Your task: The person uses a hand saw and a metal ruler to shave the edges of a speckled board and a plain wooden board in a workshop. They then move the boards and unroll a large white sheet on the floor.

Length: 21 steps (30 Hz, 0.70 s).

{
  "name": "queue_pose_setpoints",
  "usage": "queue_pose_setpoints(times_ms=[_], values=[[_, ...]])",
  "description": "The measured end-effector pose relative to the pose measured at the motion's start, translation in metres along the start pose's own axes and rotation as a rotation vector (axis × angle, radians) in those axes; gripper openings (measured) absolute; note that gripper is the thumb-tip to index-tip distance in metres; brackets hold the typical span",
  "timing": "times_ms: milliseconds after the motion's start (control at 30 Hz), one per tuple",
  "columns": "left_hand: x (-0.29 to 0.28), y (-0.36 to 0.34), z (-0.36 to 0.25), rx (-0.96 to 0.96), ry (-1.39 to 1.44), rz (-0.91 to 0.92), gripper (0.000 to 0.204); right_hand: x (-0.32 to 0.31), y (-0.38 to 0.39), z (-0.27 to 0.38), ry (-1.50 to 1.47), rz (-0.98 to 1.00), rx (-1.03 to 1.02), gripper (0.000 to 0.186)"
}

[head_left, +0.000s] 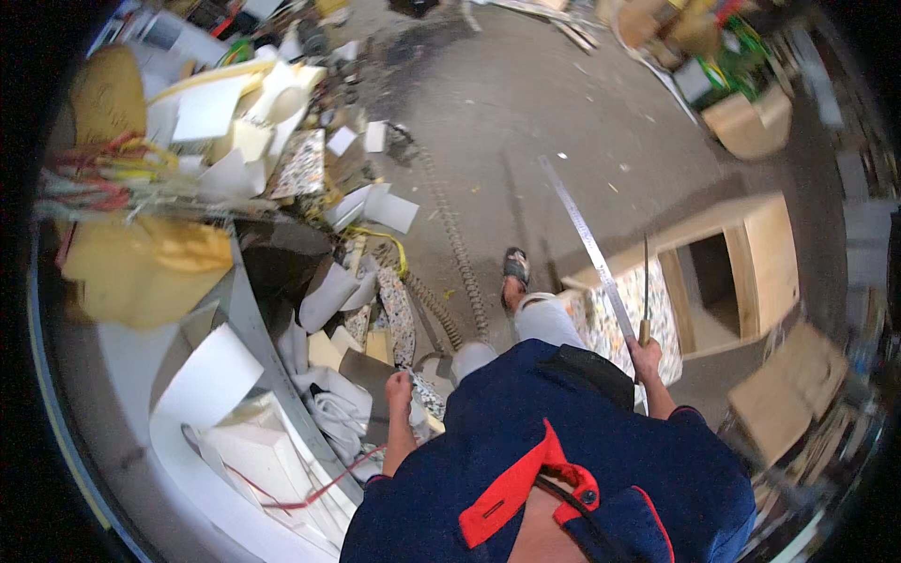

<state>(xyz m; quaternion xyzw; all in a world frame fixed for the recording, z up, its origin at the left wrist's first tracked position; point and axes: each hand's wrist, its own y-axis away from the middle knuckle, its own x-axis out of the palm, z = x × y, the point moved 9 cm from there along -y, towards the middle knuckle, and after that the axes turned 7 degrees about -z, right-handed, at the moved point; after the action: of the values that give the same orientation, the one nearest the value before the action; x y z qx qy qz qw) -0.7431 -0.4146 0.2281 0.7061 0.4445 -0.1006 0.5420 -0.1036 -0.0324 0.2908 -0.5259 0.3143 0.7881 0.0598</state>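
My right hand grips a long metal ruler and a long thin knife with a wooden handle, both pointing forward. They pass over a speckled foam board leaning by a wooden box frame with a dark opening. My left hand hangs with curled fingers at my left side, near foam offcuts; whether it holds anything is unclear. My sandalled foot is forward on the concrete floor.
Piles of foam scraps and yellow foam fill the left, with a curved white sheet lower down. A coiled hose lies on the floor. Cardboard sits at right; wooden pieces and green items stand at the upper right.
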Motion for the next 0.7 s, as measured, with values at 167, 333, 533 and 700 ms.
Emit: queue_pose_setpoints(times_ms=[167, 333, 533, 700], values=[[0.051, -0.005, -0.08, 0.034, 0.133, -0.029, 0.031, -0.049, -0.084, 0.167, 0.09, 0.007, -0.306, 0.053], [0.089, -0.022, -0.169, 0.166, -0.031, -0.027, 0.034, -0.075, -0.138, 0.335, 0.026, 0.016, -0.52, 0.045], [0.114, -0.068, -0.235, -0.004, 0.051, -0.064, 0.04, -0.077, -0.178, 0.517, 0.125, 0.116, -0.644, 0.044], [0.165, -0.122, -0.378, 0.02, 0.156, 0.083, 0.051, -0.07, -0.2, 0.654, 0.128, 0.243, -0.709, 0.043]])
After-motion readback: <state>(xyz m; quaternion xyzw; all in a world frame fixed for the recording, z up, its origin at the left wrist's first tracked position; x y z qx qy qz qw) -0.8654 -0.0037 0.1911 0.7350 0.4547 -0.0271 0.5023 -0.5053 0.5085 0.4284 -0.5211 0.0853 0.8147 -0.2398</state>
